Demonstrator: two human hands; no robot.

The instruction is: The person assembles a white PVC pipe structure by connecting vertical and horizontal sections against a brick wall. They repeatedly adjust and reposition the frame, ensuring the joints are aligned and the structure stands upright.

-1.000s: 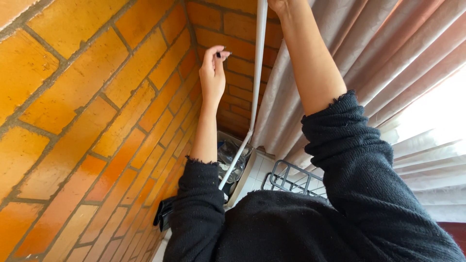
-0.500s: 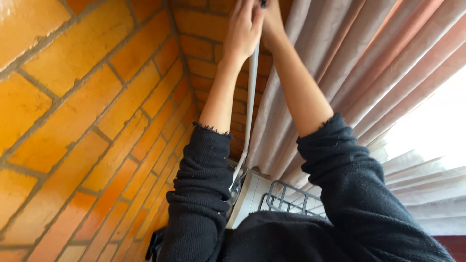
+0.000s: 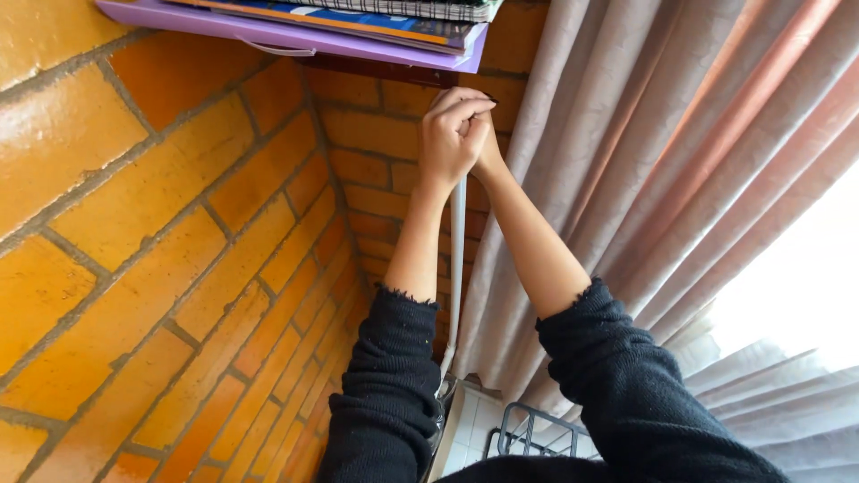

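White cord [image 3: 457, 259] in both hands' closed grip, left hand [image 3: 450, 136], right hand [image 3: 486, 148], beneath purple folder [image 3: 295, 36].

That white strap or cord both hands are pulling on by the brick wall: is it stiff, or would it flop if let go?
Probably floppy: the white strap hangs straight under the clasped left hand and right hand, then curves near the bottom. It looks thin and flat, so likely light. Released, it might swing against the curtain.

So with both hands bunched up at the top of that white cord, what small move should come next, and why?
Probably a short, steady downward pull. The left hand and right hand are clasped together around the thin white cord just under the dark wooden shelf, and the cord hangs straight beside the pale pleated curtain.
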